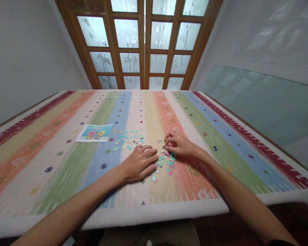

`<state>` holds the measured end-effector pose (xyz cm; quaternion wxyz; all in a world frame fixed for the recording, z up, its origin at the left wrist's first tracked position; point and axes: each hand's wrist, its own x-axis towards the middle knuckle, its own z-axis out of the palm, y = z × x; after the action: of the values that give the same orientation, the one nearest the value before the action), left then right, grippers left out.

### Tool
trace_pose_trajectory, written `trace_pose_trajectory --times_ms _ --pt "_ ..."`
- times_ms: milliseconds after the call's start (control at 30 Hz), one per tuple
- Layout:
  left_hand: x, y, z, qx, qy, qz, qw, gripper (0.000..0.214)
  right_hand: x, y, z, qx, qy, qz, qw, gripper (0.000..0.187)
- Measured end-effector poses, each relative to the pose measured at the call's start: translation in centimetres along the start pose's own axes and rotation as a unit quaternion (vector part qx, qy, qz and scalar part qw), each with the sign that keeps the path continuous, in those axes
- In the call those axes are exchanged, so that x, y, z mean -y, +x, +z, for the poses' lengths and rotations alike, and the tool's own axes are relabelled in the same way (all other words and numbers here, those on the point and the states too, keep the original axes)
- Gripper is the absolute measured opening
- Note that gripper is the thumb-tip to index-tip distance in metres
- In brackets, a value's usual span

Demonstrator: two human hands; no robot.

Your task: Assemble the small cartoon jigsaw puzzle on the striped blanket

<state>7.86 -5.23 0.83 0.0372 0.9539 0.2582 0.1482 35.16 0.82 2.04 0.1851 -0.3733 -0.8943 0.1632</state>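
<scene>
My left hand [141, 163] lies palm down on the striped tablecloth, its fingers spread and their tips at the left side of a loose heap of jigsaw puzzle pieces [167, 163]. These are turquoise, pink and pale. On the heap's far right side, my right hand [178, 144] has its fingers curled and pinched at a small puzzle piece [164, 147], partly hidden by the fingertips. One more piece [159, 140] lies alone just beyond the heap. Left of it, several mostly turquoise pieces [129, 137] are spread out in rough rows, apart from each other.
A picture card [93, 133] with a yellow and a pink cartoon figure lies left of the spread pieces. The tablecloth [74, 164] covers a wide table. Wooden doors [144, 44] with frosted panes stand behind it, and a glass panel [259, 99] leans at the right.
</scene>
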Motion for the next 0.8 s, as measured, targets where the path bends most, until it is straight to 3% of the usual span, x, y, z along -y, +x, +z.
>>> trace_pose_trajectory --times_ms 100,200,400,800 --pt "0.1 0.0 0.2 -0.001 0.010 -0.009 1.000 0.038 -0.2 -0.1 0.1 -0.014 -0.022 0.017 1.000 0.003" --pt "0.1 0.0 0.2 0.005 0.009 -0.010 1.000 0.038 0.0 -0.2 -0.2 -0.021 -0.015 0.001 1.000 0.011" --pt "0.1 0.0 0.0 0.002 -0.001 -0.008 1.000 0.037 0.9 -0.5 -0.7 0.039 0.008 -0.060 0.997 0.012" --pt "0.3 -0.1 0.2 -0.032 -0.010 -0.017 0.999 0.038 -0.6 -0.8 -1.5 0.059 0.003 -0.023 0.998 0.009"
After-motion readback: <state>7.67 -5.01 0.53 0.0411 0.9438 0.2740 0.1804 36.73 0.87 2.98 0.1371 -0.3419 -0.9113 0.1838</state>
